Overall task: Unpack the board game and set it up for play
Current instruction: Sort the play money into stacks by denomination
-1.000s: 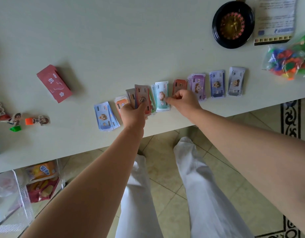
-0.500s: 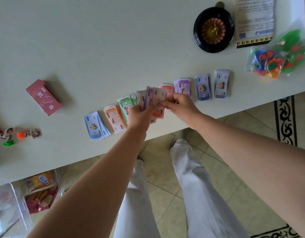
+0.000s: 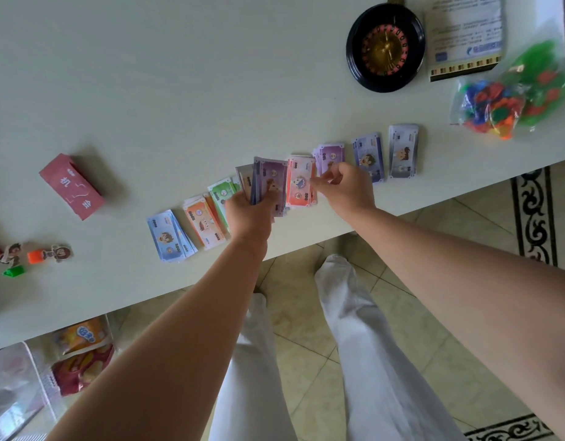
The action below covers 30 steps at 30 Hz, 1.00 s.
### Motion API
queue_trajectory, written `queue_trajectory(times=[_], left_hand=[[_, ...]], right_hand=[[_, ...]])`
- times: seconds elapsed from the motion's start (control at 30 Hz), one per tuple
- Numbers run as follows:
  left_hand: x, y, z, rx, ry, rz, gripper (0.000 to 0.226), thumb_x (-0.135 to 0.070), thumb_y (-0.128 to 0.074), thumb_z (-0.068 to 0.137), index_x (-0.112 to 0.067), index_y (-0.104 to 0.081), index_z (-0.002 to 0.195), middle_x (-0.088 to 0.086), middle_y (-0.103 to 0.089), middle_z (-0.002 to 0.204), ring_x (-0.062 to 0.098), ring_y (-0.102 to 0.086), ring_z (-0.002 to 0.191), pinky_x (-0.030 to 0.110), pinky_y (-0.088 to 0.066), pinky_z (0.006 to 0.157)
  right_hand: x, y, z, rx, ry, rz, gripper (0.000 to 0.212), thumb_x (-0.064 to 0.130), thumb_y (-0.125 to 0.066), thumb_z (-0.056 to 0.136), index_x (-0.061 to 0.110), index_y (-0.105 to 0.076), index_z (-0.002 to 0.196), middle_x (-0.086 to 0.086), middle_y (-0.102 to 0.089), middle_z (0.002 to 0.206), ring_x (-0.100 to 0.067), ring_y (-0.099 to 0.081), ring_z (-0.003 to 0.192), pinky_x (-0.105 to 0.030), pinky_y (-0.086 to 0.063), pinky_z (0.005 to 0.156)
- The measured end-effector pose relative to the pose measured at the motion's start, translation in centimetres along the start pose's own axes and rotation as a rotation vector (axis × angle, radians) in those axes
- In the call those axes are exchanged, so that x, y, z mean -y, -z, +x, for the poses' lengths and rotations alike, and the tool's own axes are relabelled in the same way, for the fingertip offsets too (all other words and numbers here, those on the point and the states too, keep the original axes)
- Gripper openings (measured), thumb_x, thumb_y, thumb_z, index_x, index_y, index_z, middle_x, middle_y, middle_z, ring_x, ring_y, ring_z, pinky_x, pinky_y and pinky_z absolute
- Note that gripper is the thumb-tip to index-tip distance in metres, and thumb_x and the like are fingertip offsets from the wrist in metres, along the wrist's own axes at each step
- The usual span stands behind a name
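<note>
The right hand [image 3: 343, 186], its grip a fingertip pinch, has carried a red note [image 3: 299, 183] out of the wad [image 3: 270, 181] the left hand [image 3: 249, 213] clutches, down just right of that wad on the counter [image 3: 179, 90] (sorting well along).

Red card box [image 3: 72, 186]; black roulette wheel [image 3: 385, 47]; purple notes [image 3: 270, 183] fanned.

Left hand [image 3: 249, 214] gripping banknotes [image 3: 271, 175], right hand [image 3: 344, 190] pinching red note [image 3: 299, 183]
</note>
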<state>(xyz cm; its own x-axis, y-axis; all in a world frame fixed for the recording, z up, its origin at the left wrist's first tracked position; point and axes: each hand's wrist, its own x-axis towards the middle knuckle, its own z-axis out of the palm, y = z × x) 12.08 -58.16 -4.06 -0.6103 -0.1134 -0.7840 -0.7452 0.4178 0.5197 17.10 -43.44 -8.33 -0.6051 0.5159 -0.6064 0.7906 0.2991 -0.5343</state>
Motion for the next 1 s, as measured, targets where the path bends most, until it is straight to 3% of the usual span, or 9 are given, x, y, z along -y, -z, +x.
queue_trajectory(times=[0.07, 0.17, 0.23, 0.37, 0.47, 0.63, 0.8, 0.9, 1.0], left_hand=[[-0.3, -0.5, -0.3, 0.018, 0.010, -0.012, 0.018, -0.009, -0.073, 0.081, -0.021, -0.061, 0.072, 0.003, -0.062, 0.072, 0.022, -0.059, 0.069, 0.034, -0.056, 0.066], [-0.8, -1.6, -0.9, 0.061, -0.003, -0.033, 0.019, -0.009, -0.074, 0.080, -0.021, -0.061, 0.072, -0.001, -0.062, 0.069, 0.016, -0.058, 0.063, 0.023, -0.052, 0.057], [-1.4, -2.3, -1.4, 0.098, -0.003, -0.043, 0.021, -0.009, -0.074, 0.080, -0.021, -0.060, 0.071, -0.003, -0.062, 0.068, 0.010, -0.057, 0.059, 0.019, -0.051, 0.054], [-2.1, -3.4, -2.0, 0.155, 0.031, -0.082, 0.019, -0.010, -0.063, 0.089, -0.023, -0.058, 0.076, -0.002, -0.062, 0.074, 0.008, -0.058, 0.066, 0.018, -0.052, 0.057], [-2.1, -4.1, -1.7, 0.092, 0.035, -0.064, 0.020, -0.013, -0.057, 0.092, -0.020, -0.056, 0.072, 0.001, -0.060, 0.074, 0.018, -0.057, 0.070, 0.023, -0.051, 0.060], [-1.8, -4.6, -1.0, -0.019, 0.024, 0.017, 0.029, -0.013, -0.064, 0.088, -0.023, -0.049, 0.065, 0.006, -0.055, 0.074, 0.019, -0.052, 0.074, 0.035, -0.047, 0.066], [-2.3, -5.4, -1.4, -0.009, 0.031, 0.014, 0.025, -0.011, -0.070, 0.084, -0.021, -0.054, 0.067, 0.004, -0.057, 0.072, 0.021, -0.055, 0.073, 0.037, -0.050, 0.067], [-2.8, -6.4, -1.8, 0.022, 0.045, -0.003, 0.014, -0.011, -0.072, 0.082, -0.017, -0.061, 0.076, 0.003, -0.062, 0.074, 0.023, -0.060, 0.074, 0.040, -0.057, 0.073], [-3.6, -7.9, -2.4, 0.077, 0.049, 0.005, 0.014, -0.011, -0.074, 0.081, -0.017, -0.061, 0.082, -0.001, -0.063, 0.075, 0.014, -0.062, 0.069, 0.025, -0.055, 0.061]], right_hand=[[0.1, 0.5, -0.5, 0.061, 0.020, 0.098, 0.029, 0.038, -0.068, 0.085, 0.010, -0.063, 0.087, 0.006, -0.059, 0.071, -0.007, -0.055, 0.064, -0.018, -0.041, 0.058], [0.6, 1.5, -1.3, 0.316, 0.004, 0.317, 0.027, 0.034, -0.067, 0.087, 0.008, -0.064, 0.094, 0.002, -0.063, 0.076, -0.004, -0.057, 0.066, -0.015, -0.045, 0.061], [0.7, 2.0, -1.3, 0.376, 0.018, 0.319, 0.019, 0.028, -0.067, 0.088, 0.010, -0.064, 0.090, 0.002, -0.063, 0.077, 0.000, -0.056, 0.066, -0.011, -0.044, 0.061], [0.1, 3.1, -0.2, 0.312, 0.002, 0.270, 0.021, 0.027, -0.069, 0.086, 0.007, -0.068, 0.091, 0.000, -0.066, 0.080, -0.010, -0.058, 0.075, -0.019, -0.046, 0.071], [-0.6, 4.0, 1.1, 0.240, -0.017, 0.217, 0.017, 0.025, -0.069, 0.087, 0.008, -0.068, 0.087, -0.001, -0.068, 0.083, -0.013, -0.061, 0.076, -0.023, -0.047, 0.071], [-1.9, 4.7, 2.4, 0.126, -0.026, 0.060, 0.029, 0.030, -0.076, 0.079, 0.004, -0.064, 0.076, -0.006, -0.066, 0.073, -0.014, -0.057, 0.064, -0.030, -0.049, 0.064], [-2.8, 5.2, 2.9, 0.038, -0.035, -0.035, 0.031, 0.039, -0.075, 0.079, 0.020, -0.054, 0.065, 0.005, -0.058, 0.065, -0.013, -0.056, 0.064, -0.031, -0.049, 0.065], [-2.2, 6.3, 2.2, 0.218, -0.024, 0.145, 0.027, 0.036, -0.069, 0.085, 0.010, -0.064, 0.080, 0.001, -0.063, 0.074, -0.009, -0.055, 0.066, -0.023, -0.044, 0.065], [-1.6, 7.7, 1.5, 0.431, -0.038, 0.271, 0.022, 0.035, -0.067, 0.087, 0.014, -0.063, 0.090, 0.005, -0.059, 0.075, -0.003, -0.052, 0.065, -0.012, -0.039, 0.057]])
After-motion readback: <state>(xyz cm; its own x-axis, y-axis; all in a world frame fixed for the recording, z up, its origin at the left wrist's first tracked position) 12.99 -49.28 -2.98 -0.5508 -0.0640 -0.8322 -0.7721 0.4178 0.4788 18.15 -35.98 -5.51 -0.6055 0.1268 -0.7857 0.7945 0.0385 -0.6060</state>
